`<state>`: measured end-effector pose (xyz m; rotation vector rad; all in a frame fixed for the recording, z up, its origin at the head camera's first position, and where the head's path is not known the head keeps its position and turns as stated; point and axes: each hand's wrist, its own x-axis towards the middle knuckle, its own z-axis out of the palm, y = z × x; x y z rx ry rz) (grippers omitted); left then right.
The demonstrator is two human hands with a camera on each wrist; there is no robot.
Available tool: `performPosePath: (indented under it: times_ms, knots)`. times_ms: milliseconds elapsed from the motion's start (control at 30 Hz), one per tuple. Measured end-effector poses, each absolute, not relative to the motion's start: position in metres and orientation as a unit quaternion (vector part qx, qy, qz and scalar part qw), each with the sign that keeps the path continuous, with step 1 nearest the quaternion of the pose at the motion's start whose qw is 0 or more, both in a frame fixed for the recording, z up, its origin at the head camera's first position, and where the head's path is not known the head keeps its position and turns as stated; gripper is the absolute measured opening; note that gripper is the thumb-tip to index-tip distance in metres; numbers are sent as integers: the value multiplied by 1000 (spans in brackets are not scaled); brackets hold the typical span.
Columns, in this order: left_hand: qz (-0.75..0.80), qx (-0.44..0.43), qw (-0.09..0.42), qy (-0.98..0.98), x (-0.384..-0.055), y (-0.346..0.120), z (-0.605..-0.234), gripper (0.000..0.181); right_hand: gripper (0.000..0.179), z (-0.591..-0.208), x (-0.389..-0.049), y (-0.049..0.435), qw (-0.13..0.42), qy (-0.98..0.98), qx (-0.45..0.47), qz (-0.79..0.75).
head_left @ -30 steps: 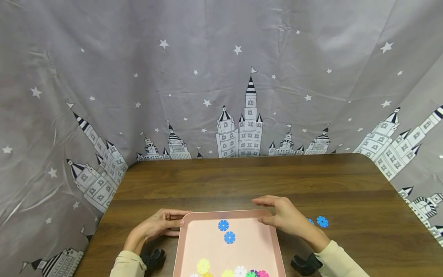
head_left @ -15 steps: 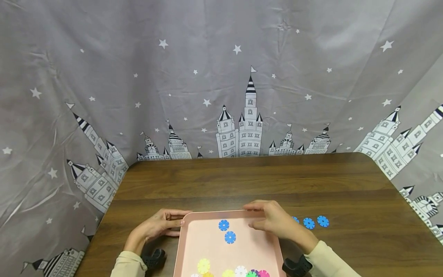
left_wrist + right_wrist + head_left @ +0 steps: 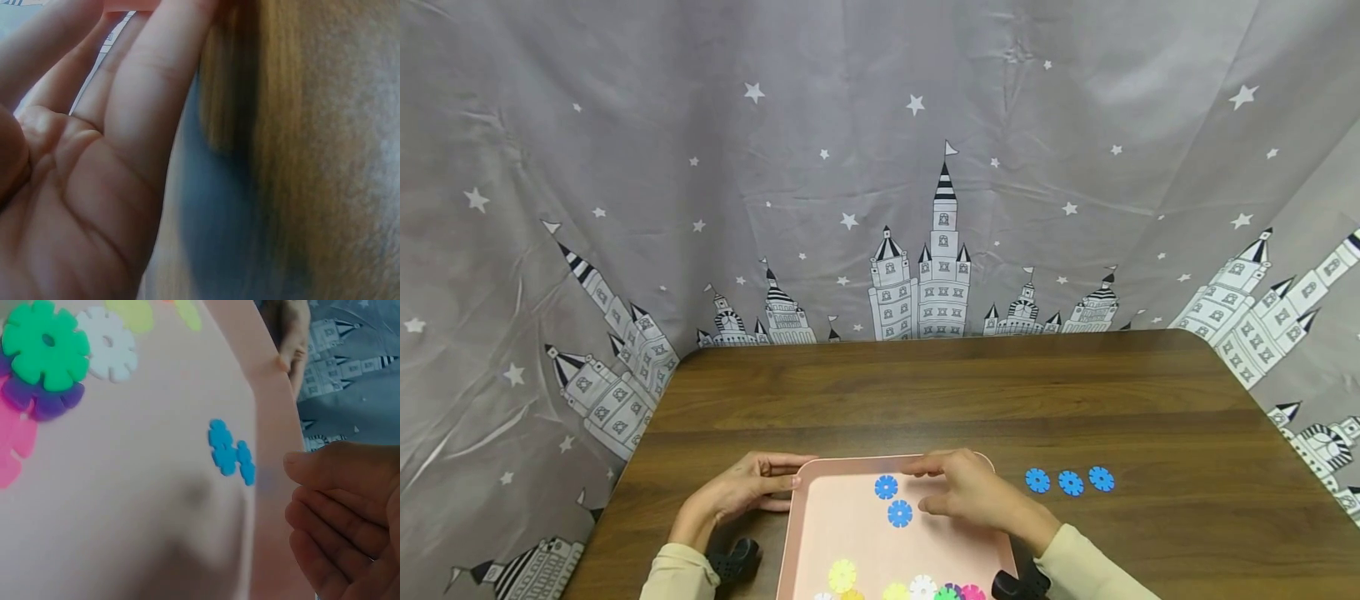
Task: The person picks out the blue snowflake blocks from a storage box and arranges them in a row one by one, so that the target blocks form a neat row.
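Note:
A pink tray [image 3: 820, 542] lies at the table's near edge. My left hand [image 3: 741, 493] holds its far left corner, with the thumb at the rim and the fingers along the outside. My right hand [image 3: 973, 493] hovers over the tray's right part, thumb and fingers apart with nothing between them. Just left of its fingertips, two blue notched discs, one far [image 3: 886, 487] and one near [image 3: 899, 513], lie on the tray floor. In the right wrist view, the right hand [image 3: 350, 512] is apart from the blue discs [image 3: 222, 447].
At the tray's near end lie several discs, including yellow [image 3: 842, 576], white [image 3: 922, 587], green [image 3: 47, 344], purple [image 3: 47, 403] and pink [image 3: 15, 444]. Right of the tray, three blue discs [image 3: 1071, 483] form a row on the wooden table [image 3: 865, 392]. A grey curtain [image 3: 880, 167] hangs behind.
My right hand has moved left over the tray toward the two blue discs, uncovering the row of blue discs on the table. The left hand has stayed at the corner.

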<state>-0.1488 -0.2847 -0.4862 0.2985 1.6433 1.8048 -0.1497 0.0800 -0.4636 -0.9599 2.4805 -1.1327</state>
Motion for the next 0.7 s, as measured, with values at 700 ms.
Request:
performPosePath:
  times_ms: [700]
  knots:
    - [688,114,333,635,-151,-284,-491,41,38,-477,-142,57,124,850,-355,-368]
